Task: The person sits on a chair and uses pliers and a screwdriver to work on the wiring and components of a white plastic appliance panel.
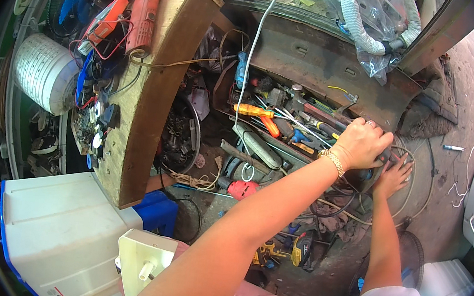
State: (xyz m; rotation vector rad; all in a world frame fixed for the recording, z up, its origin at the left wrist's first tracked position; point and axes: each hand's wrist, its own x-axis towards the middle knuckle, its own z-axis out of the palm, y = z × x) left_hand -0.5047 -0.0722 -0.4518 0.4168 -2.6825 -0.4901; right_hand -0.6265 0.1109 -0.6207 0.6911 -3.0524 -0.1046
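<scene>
My left hand (361,143), with a gold bracelet at the wrist, reaches across to the right side of the tool pile. Its fingers are curled around something dark that they mostly hide. Just beside it, my right hand (394,179) has its fingers spread and rests against a dark and reddish object (389,156) between the hands; its kind I cannot make out. Left of my hands lies a heap of hand tools, among them a hammer (297,92), an orange-yellow screwdriver (253,110) and blue-handled pliers (299,136). Cables (402,208) loop around my right hand.
A wooden bench (165,81) bearing an orange-red power tool (145,17) stands left. Below lie a red tool (241,189) and a yellow-black cordless drill (301,249). A white bin (64,228) is at lower left; a rusty metal panel (323,58) backs the tools.
</scene>
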